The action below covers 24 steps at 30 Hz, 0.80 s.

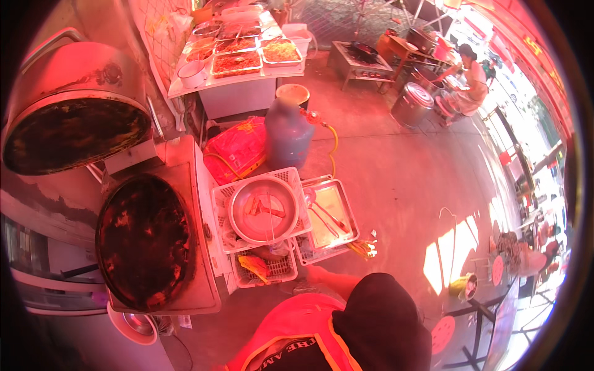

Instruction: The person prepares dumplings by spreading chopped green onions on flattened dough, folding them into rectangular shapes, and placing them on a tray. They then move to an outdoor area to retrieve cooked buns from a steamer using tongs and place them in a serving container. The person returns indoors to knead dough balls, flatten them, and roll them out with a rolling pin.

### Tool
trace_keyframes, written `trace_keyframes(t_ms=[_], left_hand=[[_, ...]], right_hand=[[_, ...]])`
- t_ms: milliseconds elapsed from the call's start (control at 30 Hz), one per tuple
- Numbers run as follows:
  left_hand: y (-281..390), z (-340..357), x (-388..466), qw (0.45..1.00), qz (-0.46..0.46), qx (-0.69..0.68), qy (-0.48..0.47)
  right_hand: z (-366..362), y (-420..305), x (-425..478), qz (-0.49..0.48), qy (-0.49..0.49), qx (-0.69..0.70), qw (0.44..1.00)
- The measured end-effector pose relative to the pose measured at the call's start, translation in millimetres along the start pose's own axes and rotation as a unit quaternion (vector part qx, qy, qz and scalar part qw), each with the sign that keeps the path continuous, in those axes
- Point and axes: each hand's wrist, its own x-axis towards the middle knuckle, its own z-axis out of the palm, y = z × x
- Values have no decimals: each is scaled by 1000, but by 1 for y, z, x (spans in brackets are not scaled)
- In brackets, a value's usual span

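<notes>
Both my hands are out of view. Before me are my red apron and a black-clothed leg. To the left lies a round, charred griddle plate, with its domed metal lid raised. Beside it, a steel bowl rests on a white plastic basket. It holds a few brown pieces, too small to identify, and a thin stick-like utensil lies across it. To its right, a rectangular metal tray carries long-handled metal utensils. A lower basket holds a yellow packet.
A blue gas cylinder with a yellow hose stands behind the baskets, near a red box. Several food trays cover a table at the back. A seated person is beside a lidded metal pot. A stove stands nearby.
</notes>
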Motion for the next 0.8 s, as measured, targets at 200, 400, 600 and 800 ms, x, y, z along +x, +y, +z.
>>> trace_keyframes(t_ms=[200,400,600,800], left_hand=[[-31,-77,33,998,6,-9,-68],[-78,-268,55,994,75,-58,-48],[-95,-336,-36,982,48,-119,138],[-204,-426,-26,962,121,-206,134]], right_hand=[[-12,120,-24,184,143,-217,948],[58,-46,-84,-4,7,-310,951],[175,-195,-144,-277,-29,-225,934],[276,-311,-95,-443,-119,-335,823]])
